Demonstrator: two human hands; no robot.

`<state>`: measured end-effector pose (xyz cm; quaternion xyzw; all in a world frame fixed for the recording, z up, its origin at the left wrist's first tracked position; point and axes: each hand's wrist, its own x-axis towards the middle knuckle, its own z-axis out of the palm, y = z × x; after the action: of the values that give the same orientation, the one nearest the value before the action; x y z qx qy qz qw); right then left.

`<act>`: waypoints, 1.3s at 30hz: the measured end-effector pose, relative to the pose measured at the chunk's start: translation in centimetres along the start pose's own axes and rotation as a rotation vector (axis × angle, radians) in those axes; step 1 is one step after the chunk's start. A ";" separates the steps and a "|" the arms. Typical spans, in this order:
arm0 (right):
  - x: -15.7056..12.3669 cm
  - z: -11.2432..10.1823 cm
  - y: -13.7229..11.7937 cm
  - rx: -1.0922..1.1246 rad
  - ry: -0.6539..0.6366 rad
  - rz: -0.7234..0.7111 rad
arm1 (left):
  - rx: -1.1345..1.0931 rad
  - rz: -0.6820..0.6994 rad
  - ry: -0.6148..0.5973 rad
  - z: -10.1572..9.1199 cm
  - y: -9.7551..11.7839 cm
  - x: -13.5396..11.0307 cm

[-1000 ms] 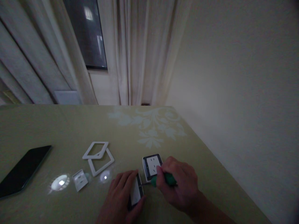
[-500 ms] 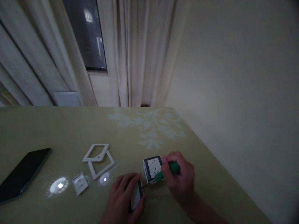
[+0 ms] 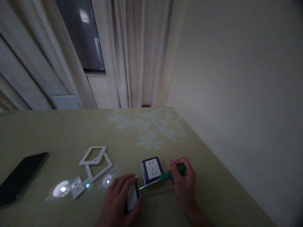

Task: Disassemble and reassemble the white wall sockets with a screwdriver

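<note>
My left hand (image 3: 118, 197) grips a small wall socket or switch unit (image 3: 132, 198) with a white face and dark edge, partly covered by my fingers. In my right hand (image 3: 186, 183) is a screwdriver (image 3: 169, 175) with a green handle. Its metal shaft points left, and the tip meets the dark edge of the held unit. Just behind the shaft sits a white wall socket (image 3: 152, 168) with a black surround, face up on the table, touched by neither hand.
Two white square frames (image 3: 99, 168) overlap left of my hands. Nearer lies a small white plastic piece (image 3: 77, 187). A black tablet or phone (image 3: 20, 178) rests at the far left. Curtains (image 3: 132, 56) hang behind the table (image 3: 123, 135), and a wall (image 3: 232, 94) runs along its right edge.
The screwdriver has swung lower and more level, its handle drawn right, showing more shaft. The view has shifted slightly, and the socket behind is less covered by my right hand.
</note>
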<state>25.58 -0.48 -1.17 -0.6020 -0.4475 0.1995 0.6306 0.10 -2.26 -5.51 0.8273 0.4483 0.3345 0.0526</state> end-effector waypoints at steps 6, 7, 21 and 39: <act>-1.1 -1.0 -1.6 -0.023 0.015 -0.403 | 0.012 -0.032 0.033 0.3 0.1 0.0; -1.5 -1.3 -2.2 -0.014 -0.022 -0.533 | 0.013 -0.034 0.046 0.3 0.1 0.1; 1.3 0.9 -3.3 -0.088 -0.092 -0.251 | 0.037 -0.012 0.061 0.6 -0.4 0.1; 0.5 -0.3 -2.6 -0.028 -0.083 -0.517 | 0.008 -0.095 0.050 1.0 0.4 0.1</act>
<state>25.28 -0.79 1.49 -0.4677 -0.6147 0.0501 0.6331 1.02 -2.22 -6.05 0.7968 0.4895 0.3501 0.0539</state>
